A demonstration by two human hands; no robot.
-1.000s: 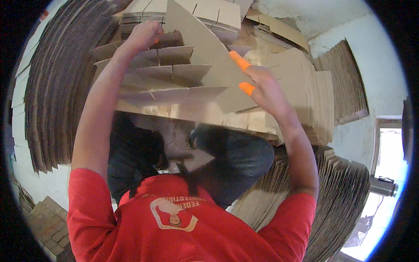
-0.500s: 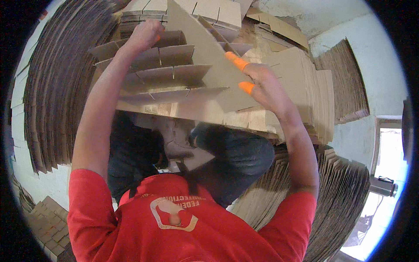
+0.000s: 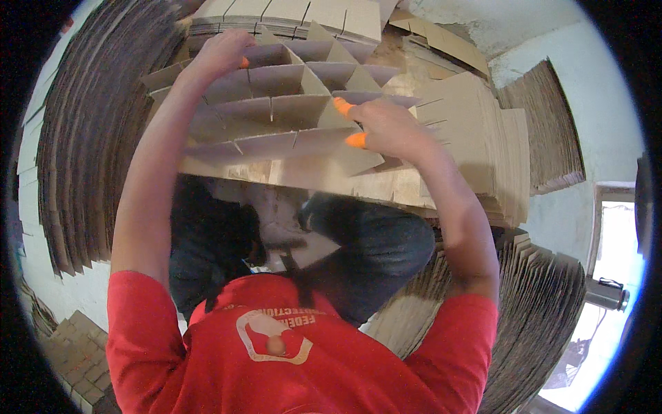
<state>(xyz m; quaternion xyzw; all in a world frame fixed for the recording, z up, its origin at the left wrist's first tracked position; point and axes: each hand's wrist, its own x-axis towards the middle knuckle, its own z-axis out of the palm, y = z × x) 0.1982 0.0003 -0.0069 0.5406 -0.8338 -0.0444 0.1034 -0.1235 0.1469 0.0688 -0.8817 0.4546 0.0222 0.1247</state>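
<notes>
A partly interlocked cardboard divider grid stands on the work surface, with several slotted strips running left to right and others crossing them. My left hand is closed at the grid's far left, fingertips pressed together around the far strip; what they pinch is partly hidden. With orange covers on its thumb and forefinger, my right hand holds a slanting cardboard cross strip near its near end. This strip sits down among the long strips, and open slots show along their upper edges to its left.
Slotted cardboard sheets are stacked behind the grid. More flat sheets lie to its right. Tall cardboard stacks rise at the left, and another stack stands low on the right. My bent knee is below the table edge.
The cross strip, which stood high over the grid, has gone down into the long strips. My right hand moved left with it; my left hand stayed nearly in place.
</notes>
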